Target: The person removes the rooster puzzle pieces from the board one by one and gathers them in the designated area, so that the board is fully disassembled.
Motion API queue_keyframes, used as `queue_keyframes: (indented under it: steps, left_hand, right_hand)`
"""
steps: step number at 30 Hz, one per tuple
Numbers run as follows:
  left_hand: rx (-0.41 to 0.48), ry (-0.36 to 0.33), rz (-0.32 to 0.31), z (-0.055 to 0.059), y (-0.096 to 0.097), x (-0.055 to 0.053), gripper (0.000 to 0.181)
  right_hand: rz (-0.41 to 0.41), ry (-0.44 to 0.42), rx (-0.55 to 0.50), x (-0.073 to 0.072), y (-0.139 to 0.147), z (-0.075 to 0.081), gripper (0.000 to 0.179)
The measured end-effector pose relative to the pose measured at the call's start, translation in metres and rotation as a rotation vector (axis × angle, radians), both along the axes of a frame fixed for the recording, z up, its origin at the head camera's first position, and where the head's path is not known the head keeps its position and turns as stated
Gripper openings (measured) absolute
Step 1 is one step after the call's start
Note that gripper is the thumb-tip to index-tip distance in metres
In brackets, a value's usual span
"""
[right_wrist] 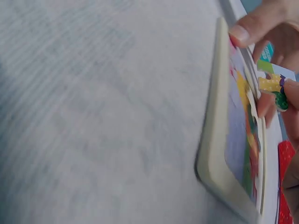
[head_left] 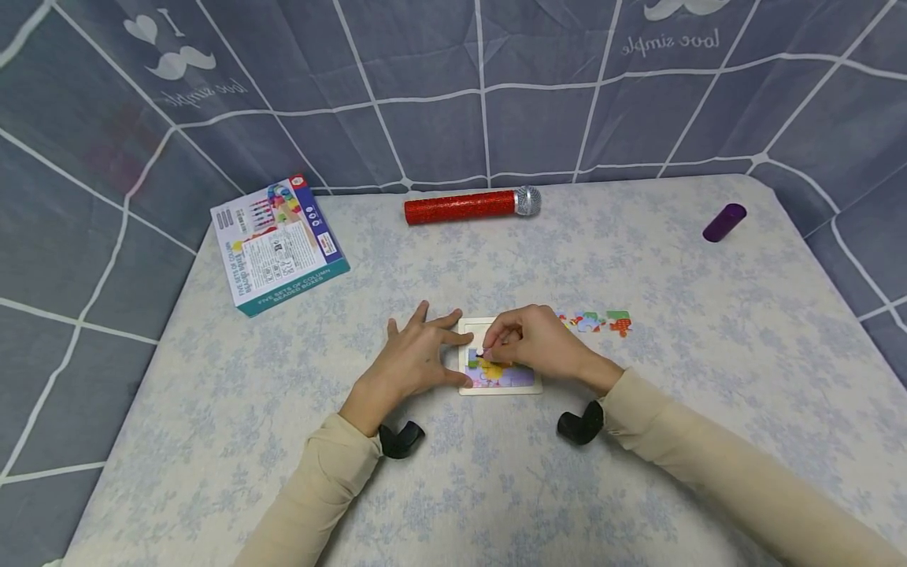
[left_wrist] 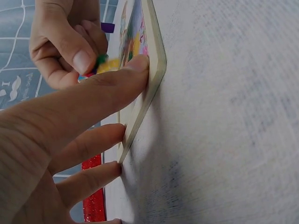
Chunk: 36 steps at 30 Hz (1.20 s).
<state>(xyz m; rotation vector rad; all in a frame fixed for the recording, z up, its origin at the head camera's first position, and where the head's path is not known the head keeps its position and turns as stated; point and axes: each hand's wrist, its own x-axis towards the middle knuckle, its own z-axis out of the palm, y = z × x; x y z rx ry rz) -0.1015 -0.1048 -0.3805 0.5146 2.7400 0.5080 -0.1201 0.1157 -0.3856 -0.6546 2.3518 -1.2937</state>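
Observation:
A small puzzle tray (head_left: 501,390) with a pale raised border lies on the table, partly filled with joined picture pieces. At its left side my left hand (head_left: 407,354) spreads its fingers; in the left wrist view the thumb (left_wrist: 138,64) rests on the border and other fingertips touch the edge. My right hand (head_left: 542,340) pinches a puzzle piece (right_wrist: 270,84) over the tray. Yellow, green and purple show on that piece in the right wrist view. Several loose puzzle pieces (head_left: 618,323) lie right of the tray, partly behind the right hand.
A red glittery microphone (head_left: 460,207) lies at the back of the table. Back left sits a boxed craft set (head_left: 276,244); a purple cylinder (head_left: 724,223) lies at the back right. A grey-blue checked curtain (head_left: 439,134) hangs behind the table.

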Motion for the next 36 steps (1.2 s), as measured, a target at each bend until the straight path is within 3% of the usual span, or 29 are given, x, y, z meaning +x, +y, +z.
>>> queue_keyframes:
  steps: [5,20,28,36]
  left_hand:
    - [0.010,0.007,0.000,0.001,0.001,0.000,0.068]
    - [0.013,0.022,0.001,0.002,0.002,0.001,0.069]
    - [0.013,0.008,0.007,0.002,0.001,0.002,0.068]
    - [0.017,0.003,0.011,0.001,0.001,0.002,0.068]
  right_hand:
    - [-0.063,-0.046,0.010,-0.001,0.016,0.002,0.005]
    - [-0.205,-0.065,0.136,0.005,0.079,0.000,0.010]
    - [-0.228,-0.081,0.173,0.006,0.093,-0.002,0.012]
    - [-0.222,-0.030,0.209,0.004,0.094,-0.002,0.011]
